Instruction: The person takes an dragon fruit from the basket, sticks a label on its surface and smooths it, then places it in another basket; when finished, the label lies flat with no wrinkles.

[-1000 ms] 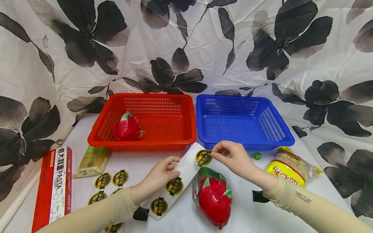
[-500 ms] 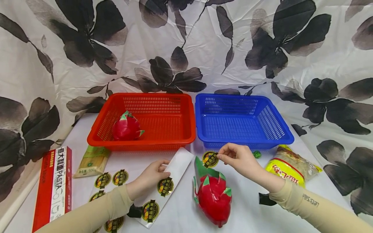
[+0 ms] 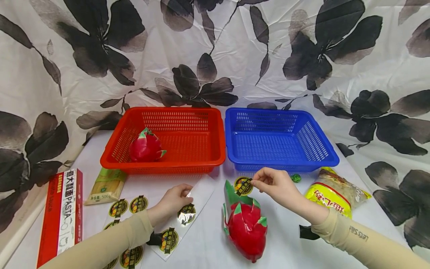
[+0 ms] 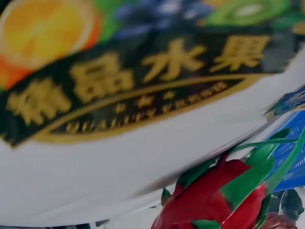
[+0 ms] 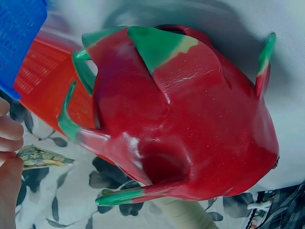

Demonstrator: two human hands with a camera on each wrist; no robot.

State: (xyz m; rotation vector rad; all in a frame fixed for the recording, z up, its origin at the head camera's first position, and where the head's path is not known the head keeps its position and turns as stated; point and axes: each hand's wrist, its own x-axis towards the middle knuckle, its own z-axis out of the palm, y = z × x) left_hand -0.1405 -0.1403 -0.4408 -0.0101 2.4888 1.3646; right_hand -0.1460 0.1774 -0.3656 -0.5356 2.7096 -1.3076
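In the head view my right hand (image 3: 277, 186) pinches a round black-and-gold fruit sticker (image 3: 243, 186) by its edge. The sticker hangs free, just above the green leaves of a model dragon fruit (image 3: 246, 233) lying on the table. My left hand (image 3: 171, 204) holds a strip of sticker backing (image 3: 202, 189), with stickers on its lower part. One printed label (image 4: 162, 71) fills the top of the left wrist view. From the right wrist, the dragon fruit (image 5: 190, 119) looms large, and the pinched sticker (image 5: 43, 157) shows edge-on at the left.
A red basket (image 3: 174, 164) at the back holds another dragon fruit (image 3: 146, 147). Beside it stands a blue basket (image 3: 285, 164). A pasta box (image 3: 60, 216), a noodle packet (image 3: 106, 186) and more stickers (image 3: 138, 204) lie left. A yellow bag (image 3: 332, 194) lies right, near a small green item (image 3: 296, 178).
The sticker has come off the strip in my right hand, which moved slightly right. My left hand drew the strip left and toward me. The dragon fruits and baskets stayed put.
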